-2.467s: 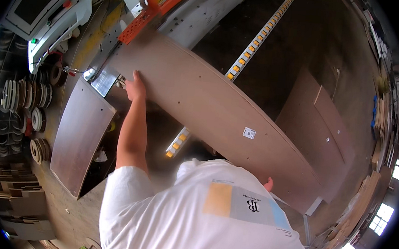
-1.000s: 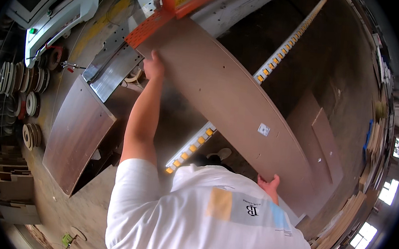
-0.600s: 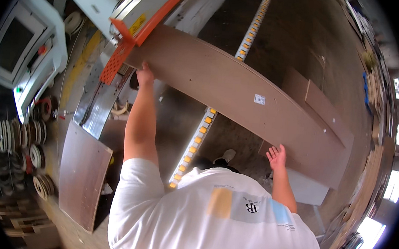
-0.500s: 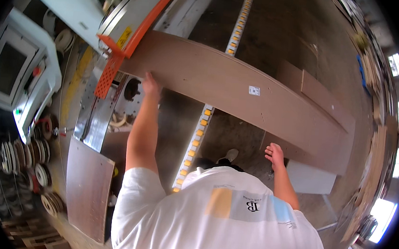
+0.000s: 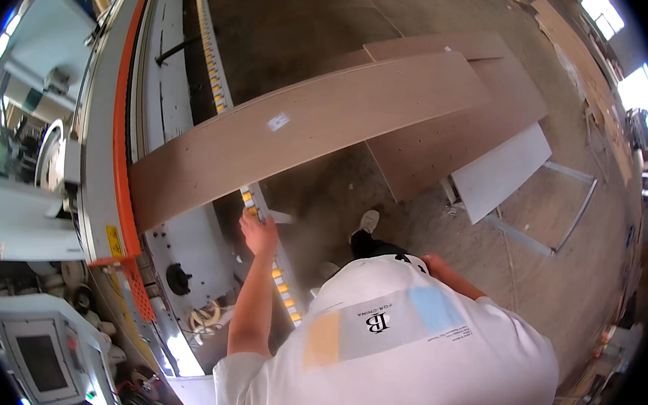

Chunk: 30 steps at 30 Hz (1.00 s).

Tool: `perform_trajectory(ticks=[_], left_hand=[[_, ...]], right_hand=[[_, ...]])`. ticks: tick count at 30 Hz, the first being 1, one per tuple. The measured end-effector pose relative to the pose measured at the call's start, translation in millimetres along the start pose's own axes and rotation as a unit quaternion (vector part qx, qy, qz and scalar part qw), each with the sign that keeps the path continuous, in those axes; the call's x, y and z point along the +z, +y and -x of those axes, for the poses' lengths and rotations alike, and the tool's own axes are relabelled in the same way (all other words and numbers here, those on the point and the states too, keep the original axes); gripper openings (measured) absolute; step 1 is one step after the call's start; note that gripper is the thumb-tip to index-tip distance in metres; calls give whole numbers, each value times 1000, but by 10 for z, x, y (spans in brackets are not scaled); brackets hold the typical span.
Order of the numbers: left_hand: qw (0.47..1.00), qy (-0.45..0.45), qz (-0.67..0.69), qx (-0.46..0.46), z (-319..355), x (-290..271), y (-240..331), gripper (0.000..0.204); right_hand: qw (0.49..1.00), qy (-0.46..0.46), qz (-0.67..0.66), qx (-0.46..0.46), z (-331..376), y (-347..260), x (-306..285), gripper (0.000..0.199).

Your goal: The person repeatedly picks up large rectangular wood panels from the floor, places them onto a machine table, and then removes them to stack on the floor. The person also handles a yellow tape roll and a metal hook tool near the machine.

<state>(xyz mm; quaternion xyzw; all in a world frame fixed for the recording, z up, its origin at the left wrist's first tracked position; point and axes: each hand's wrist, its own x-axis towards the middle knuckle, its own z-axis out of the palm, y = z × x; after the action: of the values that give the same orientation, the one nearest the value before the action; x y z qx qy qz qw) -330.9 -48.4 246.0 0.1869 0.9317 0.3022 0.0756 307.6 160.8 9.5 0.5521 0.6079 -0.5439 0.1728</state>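
A long brown board (image 5: 292, 120) with a small white label (image 5: 278, 122) lies across a rail of yellow rollers (image 5: 280, 281). The board's left end meets the orange guard (image 5: 124, 149) of a long machine. Just off the board's near edge, my left hand (image 5: 259, 233) is at the roller rail, fingers stretched toward the rollers; nothing shows in its grasp. My right hand (image 5: 435, 264) is close against my body at the waist, its fingers mostly hidden behind my shirt.
More brown boards (image 5: 450, 148) lie stacked at the right, with a white panel (image 5: 503, 171) beside them over a metal frame (image 5: 556, 247). A control unit with a screen (image 5: 41, 359) stands at the lower left. My shoe (image 5: 369, 221) is on the floor between rail and stack.
My view has turned toward the machine. The left hand has come off the board onto the roller rail. The right hand has drawn in to my waist. The board sits farther along the orange guard.
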Motion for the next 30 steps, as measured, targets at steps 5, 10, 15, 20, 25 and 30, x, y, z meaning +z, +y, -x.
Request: perform_trajectory(ticks=[5, 10, 15, 20, 25, 30], left_hand=[[997, -21, -65, -21, -105, 67, 2, 76], [990, -32, -114, -79, -8, -174, 241, 81], [987, -39, -133, -84, -59, 22, 328, 80], [979, -47, -152, -130, -28, 13, 555, 76], [910, 173, -377, 0, -187, 376, 670, 68], [961, -259, 32, 89, -819, 1006, 1178, 48]], right_hand=[[955, 18, -296, 12, -455, 59, 358, 26], [981, 49, 113, -151, -183, -1593, -289, 31], [993, 31, 75, -89, -769, -2104, -952, 30], [978, 55, -187, -80, -702, -2789, -1439, 29], [956, 63, -283, -30, -656, -2775, -1811, 30], [965, 80, -247, 37, -862, -1863, -1828, 28]])
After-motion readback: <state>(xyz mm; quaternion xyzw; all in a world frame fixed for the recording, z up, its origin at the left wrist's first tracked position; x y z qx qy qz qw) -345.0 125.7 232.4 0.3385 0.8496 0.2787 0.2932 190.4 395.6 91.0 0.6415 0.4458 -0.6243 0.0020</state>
